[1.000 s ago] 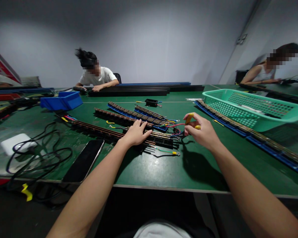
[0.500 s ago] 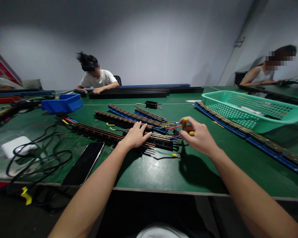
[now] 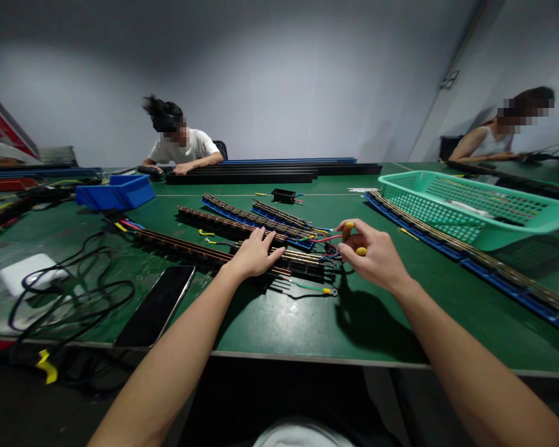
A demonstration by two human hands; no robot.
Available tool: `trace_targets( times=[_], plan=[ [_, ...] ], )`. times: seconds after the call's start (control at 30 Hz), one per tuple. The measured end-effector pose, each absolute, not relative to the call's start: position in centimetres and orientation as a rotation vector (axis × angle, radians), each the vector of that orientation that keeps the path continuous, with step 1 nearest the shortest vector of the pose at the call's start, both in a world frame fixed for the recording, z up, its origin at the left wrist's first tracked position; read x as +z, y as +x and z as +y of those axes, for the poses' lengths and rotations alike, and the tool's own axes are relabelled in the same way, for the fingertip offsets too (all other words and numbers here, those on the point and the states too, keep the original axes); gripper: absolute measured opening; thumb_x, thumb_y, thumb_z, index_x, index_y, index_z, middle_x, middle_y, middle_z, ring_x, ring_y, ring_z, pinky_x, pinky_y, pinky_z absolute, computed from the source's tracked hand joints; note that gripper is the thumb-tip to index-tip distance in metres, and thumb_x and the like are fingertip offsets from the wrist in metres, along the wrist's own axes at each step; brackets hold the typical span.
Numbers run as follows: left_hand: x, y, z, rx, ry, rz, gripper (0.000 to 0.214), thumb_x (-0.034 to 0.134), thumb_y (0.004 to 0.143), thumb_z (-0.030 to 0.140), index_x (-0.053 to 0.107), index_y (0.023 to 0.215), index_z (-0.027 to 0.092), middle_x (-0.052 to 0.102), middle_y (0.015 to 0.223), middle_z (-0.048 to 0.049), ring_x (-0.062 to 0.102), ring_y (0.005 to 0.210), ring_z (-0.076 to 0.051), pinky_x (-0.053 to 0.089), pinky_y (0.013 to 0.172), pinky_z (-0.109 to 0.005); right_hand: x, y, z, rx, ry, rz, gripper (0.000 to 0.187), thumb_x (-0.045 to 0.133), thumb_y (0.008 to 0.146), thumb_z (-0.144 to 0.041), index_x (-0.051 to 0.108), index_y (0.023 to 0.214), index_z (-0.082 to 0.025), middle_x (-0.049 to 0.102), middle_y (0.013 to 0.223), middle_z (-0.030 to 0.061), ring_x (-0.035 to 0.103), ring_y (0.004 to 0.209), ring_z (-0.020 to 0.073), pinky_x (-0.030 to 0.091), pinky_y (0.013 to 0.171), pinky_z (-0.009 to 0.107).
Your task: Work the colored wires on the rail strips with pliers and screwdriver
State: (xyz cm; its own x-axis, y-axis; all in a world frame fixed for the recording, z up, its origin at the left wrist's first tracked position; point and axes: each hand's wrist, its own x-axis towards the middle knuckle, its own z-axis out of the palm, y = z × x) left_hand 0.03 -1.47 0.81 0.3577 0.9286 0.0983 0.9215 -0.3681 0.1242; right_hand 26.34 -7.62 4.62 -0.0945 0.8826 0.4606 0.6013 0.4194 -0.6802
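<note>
My left hand (image 3: 255,254) lies flat, fingers spread, pressing on a long black rail strip with copper bars (image 3: 200,249) on the green table (image 3: 279,316). At the strip's right end, a bundle of red, blue and green wires (image 3: 327,244) sticks out. My right hand (image 3: 374,256) is closed on a yellow-handled tool (image 3: 347,231), its working end at those wires. A loose green wire with a yellow ring terminal (image 3: 325,290) lies just in front of the strip.
More rail strips (image 3: 246,217) lie behind; a long blue-backed one (image 3: 466,254) runs at right beside a teal basket (image 3: 470,208). A phone (image 3: 156,306), black cables (image 3: 69,292), a white box (image 3: 21,273) and a blue bin (image 3: 116,190) sit left. Two people work at the far side.
My right hand with the yellow-handled tool moved slightly left and closer to the wire ends. My left hand stayed on the strip.
</note>
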Motion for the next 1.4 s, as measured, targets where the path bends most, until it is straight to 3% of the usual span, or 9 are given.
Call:
trace_targets(
  times=[0.8,1.17,1.4],
  plan=[
    [0.5,-0.2,-1.2,0.27,2.546,1.73,0.072,0.032,0.097,0.062,0.038,0.151,0.014,0.029,0.161,-0.0182,0.023,0.151,-0.032,0.028,0.117,-0.046,5.6,27.1,-7.0,0.712,-1.245,-1.642,0.032,0.062,0.064,-0.032,0.059,0.093,-0.019,0.058,0.053,-0.0052,0.054,0.048,0.0144,0.037,0.05,0.026],
    [0.7,-0.1,-1.4,0.264,2.549,1.736,0.071,0.033,0.098,0.06,0.038,0.151,0.012,0.03,0.161,-0.0193,0.024,0.151,-0.031,0.025,0.118,-0.043,5.2,26.9,-7.0,0.69,-1.23,-1.611,0.032,0.064,0.07,-0.035,0.058,0.096,-0.019,0.06,0.055,-0.0043,0.057,0.048,0.0151,0.041,0.051,0.026],
    [0.7,-0.1,-1.4,0.253,2.548,1.74,0.072,0.032,0.098,0.061,0.038,0.152,0.015,0.029,0.162,-0.0177,0.022,0.151,-0.03,0.026,0.119,-0.044,4.8,27.1,-6.9,0.596,-1.227,-1.61,0.033,0.064,0.08,-0.042,0.061,0.102,-0.018,0.072,0.073,0.0045,0.067,0.066,0.0202,0.05,0.063,0.03]
  ],
)
